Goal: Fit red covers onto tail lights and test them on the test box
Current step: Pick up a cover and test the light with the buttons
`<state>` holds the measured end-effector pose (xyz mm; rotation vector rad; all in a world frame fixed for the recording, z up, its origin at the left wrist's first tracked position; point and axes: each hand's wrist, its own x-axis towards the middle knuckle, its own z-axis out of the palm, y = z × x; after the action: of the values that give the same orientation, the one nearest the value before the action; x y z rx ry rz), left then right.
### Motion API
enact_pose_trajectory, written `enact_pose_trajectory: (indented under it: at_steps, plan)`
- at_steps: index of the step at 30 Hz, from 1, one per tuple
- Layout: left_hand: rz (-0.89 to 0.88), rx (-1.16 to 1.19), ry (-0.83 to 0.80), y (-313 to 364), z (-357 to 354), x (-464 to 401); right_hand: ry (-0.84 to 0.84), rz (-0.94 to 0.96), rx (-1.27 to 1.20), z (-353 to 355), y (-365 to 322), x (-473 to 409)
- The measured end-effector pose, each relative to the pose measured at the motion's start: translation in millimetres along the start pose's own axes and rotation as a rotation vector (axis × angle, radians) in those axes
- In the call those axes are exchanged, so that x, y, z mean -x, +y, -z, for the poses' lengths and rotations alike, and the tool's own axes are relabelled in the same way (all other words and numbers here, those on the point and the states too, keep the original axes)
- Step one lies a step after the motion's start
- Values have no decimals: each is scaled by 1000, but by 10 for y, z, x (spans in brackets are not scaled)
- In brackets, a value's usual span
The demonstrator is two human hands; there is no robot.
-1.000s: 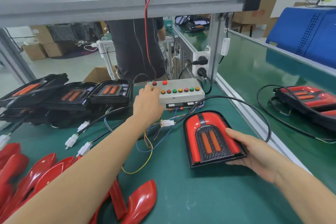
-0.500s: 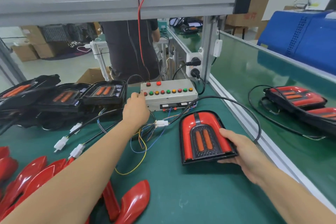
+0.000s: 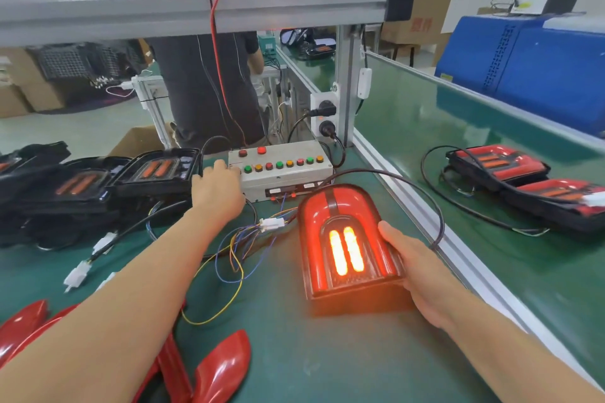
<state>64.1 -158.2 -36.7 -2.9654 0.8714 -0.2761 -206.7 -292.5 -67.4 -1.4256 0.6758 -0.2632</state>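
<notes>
A tail light [image 3: 343, 239] with a red cover lies on the green mat, lit bright orange-red. My right hand [image 3: 415, 268] holds its right edge, thumb on top and fingers under the side. Its cable loops back to the white connector [image 3: 271, 223] and the wires of the grey test box [image 3: 288, 177]. My left hand [image 3: 217, 188] reaches to the left end of that box, fingers on its button panel. Loose red covers [image 3: 219, 373] lie at the near left.
Black tail lights without covers [image 3: 157, 170] are stacked at the far left, their white plugs [image 3: 77, 275] trailing on the mat. Finished lights [image 3: 530, 183] lie on the conveyor belt to the right. A person stands behind the bench. An aluminium frame bar crosses overhead.
The tail light has lit up; it was dark in both earlier frames. My left hand slid to the left end of the test box. My right hand kept hold of the light.
</notes>
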Motion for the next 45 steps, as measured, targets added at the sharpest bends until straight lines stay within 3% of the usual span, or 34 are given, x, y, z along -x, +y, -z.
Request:
enact_pose_trajectory:
  at_steps: [9,14,17,21,27,35,45]
  plan:
    - [11,-68,72,38,-20,-1,100,31,-139,9,-19,17]
    - [56,-37,95,176,-48,89,117,23,-83,-38,-22,-32]
    - [-11,67,133,446,-114,133,86,50,-45,-67,7,-31]
    - [-119,187,8,855,-98,61,85,108,-65,-66,39,-15]
    - [-123,341,-133,1085,-41,-109,150,218,-195,-42,99,-5]
    - [-30,295,-77,1117,-150,-106,114,246,-257,38,170,-34]
    - [19,263,-186,1164,-35,-64,95,277,-304,36,144,-24]
